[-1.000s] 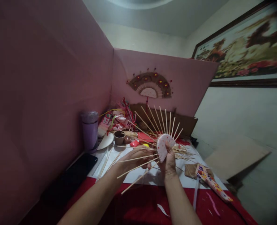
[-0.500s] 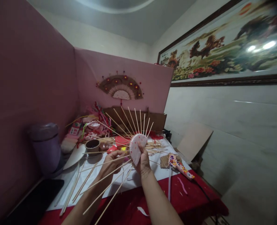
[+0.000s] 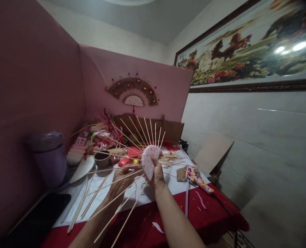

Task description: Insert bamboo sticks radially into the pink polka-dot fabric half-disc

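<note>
Nearest you on the red cloth (image 3: 212, 220) of the worktop (image 3: 172, 187) lie one white scrap (image 3: 158, 227) and one pink strip (image 3: 200, 199), with one phone (image 3: 51, 210) off to the near left. Above the worktop, one spotted half-disc (image 3: 147, 163) is held up in front of you: your right hand (image 3: 157, 176) grips it from the right, thumb over its face. Its long axis runs near to far, the far end leaning right, its curved edge facing left. Your left hand (image 3: 120, 175) is on that curved side, fingers bent among the sticks (image 3: 129, 215), about sixteen, that fan out from the edge; I can't tell whether it pinches one, as the tips are partly hidden. The right hand is nearer the half-disc's middle. Beyond, one glue gun (image 3: 198, 179) lies on the right; one tumbler (image 3: 50, 165), one white piece (image 3: 82, 169) and one cup (image 3: 102, 161) are on the left. Farthest, one flowered fan (image 3: 133, 91) hangs on the pink board (image 3: 168, 89), left of one framed picture (image 3: 233, 58).
</note>
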`<action>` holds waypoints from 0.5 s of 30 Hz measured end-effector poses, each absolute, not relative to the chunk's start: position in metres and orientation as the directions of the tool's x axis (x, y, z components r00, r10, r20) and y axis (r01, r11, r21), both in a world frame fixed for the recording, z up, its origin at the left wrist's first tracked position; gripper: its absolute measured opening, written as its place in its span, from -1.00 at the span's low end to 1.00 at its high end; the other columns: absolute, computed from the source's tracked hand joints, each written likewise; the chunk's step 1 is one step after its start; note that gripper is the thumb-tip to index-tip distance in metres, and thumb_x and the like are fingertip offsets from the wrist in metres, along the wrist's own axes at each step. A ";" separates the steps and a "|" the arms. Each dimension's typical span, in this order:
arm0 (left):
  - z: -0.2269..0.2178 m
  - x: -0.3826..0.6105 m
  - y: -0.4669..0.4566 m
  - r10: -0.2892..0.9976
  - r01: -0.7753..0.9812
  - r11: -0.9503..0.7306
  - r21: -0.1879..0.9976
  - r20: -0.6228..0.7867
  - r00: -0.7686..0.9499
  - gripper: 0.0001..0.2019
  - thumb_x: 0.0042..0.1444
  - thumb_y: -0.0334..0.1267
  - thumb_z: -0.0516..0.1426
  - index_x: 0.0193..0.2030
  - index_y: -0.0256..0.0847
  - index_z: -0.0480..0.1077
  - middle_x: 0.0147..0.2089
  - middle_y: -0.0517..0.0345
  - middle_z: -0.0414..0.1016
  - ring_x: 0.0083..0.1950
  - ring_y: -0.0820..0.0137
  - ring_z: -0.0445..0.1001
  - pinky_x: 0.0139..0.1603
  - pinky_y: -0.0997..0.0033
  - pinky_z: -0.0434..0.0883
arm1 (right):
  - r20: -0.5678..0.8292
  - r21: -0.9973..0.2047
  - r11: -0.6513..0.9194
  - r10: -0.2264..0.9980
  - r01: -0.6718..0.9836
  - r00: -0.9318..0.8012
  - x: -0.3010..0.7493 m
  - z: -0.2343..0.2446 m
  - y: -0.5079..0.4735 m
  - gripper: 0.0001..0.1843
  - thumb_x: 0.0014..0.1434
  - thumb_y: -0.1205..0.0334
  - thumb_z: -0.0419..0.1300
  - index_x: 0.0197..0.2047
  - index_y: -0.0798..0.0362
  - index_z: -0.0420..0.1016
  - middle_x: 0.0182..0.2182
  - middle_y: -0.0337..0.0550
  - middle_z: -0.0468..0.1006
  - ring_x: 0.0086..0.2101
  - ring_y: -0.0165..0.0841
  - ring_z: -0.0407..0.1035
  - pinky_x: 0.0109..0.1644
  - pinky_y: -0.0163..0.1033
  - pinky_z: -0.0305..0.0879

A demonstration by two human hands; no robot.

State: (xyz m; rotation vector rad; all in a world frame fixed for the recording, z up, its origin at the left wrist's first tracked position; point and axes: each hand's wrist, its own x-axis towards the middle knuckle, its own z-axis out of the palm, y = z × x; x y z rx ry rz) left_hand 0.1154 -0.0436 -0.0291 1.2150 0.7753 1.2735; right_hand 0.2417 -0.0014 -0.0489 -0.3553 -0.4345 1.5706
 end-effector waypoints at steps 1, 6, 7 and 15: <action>-0.027 0.115 -0.045 0.965 -0.272 -0.133 0.953 0.187 0.182 -0.73 -0.21 -0.21 0.26 -0.31 -0.28 0.51 -0.66 0.27 0.30 -0.68 0.63 0.03 -0.67 0.58 -0.03 | 0.033 -0.480 -0.008 0.999 -0.877 -0.027 0.241 -0.049 -0.001 -0.75 -0.02 0.16 0.18 -0.30 0.16 0.45 -0.45 -0.11 0.59 -0.48 -0.34 0.47 -0.35 -0.22 0.43; -0.020 0.115 -0.051 0.961 -0.251 -0.151 0.956 0.201 0.189 -0.80 -0.22 -0.28 0.26 -0.35 -0.22 0.54 -0.52 0.17 0.49 -0.60 0.54 0.25 -0.55 0.53 0.20 | 0.038 -0.481 -0.036 0.997 -0.876 -0.062 0.241 -0.049 -0.001 -0.74 -0.02 0.13 0.18 -0.32 0.15 0.45 -0.47 -0.11 0.58 -0.45 -0.31 0.47 -0.35 -0.21 0.44; -0.019 0.115 -0.051 0.960 -0.247 -0.158 0.956 0.207 0.190 -0.79 -0.22 -0.28 0.26 -0.35 -0.22 0.55 -0.48 0.15 0.51 -0.59 0.52 0.27 -0.53 0.51 0.22 | 0.038 -0.483 -0.048 0.996 -0.874 -0.075 0.241 -0.049 -0.002 -0.73 -0.03 0.12 0.17 -0.32 0.15 0.45 -0.48 -0.11 0.58 -0.44 -0.30 0.47 -0.36 -0.20 0.43; -0.022 0.119 -0.051 0.970 -0.264 -0.168 0.950 0.207 0.125 -0.81 -0.31 -0.27 0.29 -0.45 -0.23 0.53 -0.52 0.14 0.51 -0.51 0.42 0.37 -0.56 0.52 0.23 | 0.027 -0.506 -0.059 0.996 -0.861 -0.085 0.240 -0.046 -0.006 -0.72 -0.05 0.10 0.15 -0.34 0.14 0.46 -0.54 -0.10 0.56 -0.40 -0.25 0.48 -0.34 -0.16 0.43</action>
